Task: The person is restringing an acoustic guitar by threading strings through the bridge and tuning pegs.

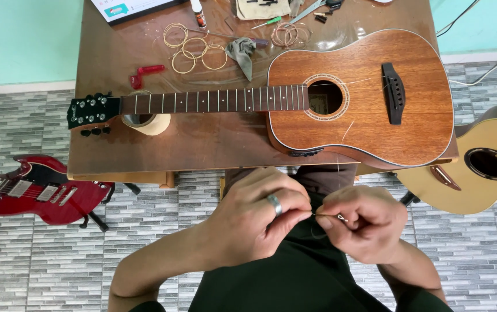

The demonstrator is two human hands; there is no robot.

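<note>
My left hand (260, 211), with a ring on one finger, and my right hand (358, 222) meet in front of my chest, below the table edge. Both pinch a thin guitar string (317, 215) between fingertips; its small ball end shows at my right fingers. A faint strand runs up from my hands toward the brown acoustic guitar (364, 98), which lies flat on the wooden table (202, 141) with its neck pointing left. The guitar's neck rests on a roll of tape (147, 122).
Coiled strings (193, 52), a grey cloth (241, 52), a red string winder (145, 73), a small bottle (198, 13) and hand tools (312, 8) lie at the table's far side. A red electric guitar (34, 190) stands left, a yellow acoustic guitar (479, 164) right.
</note>
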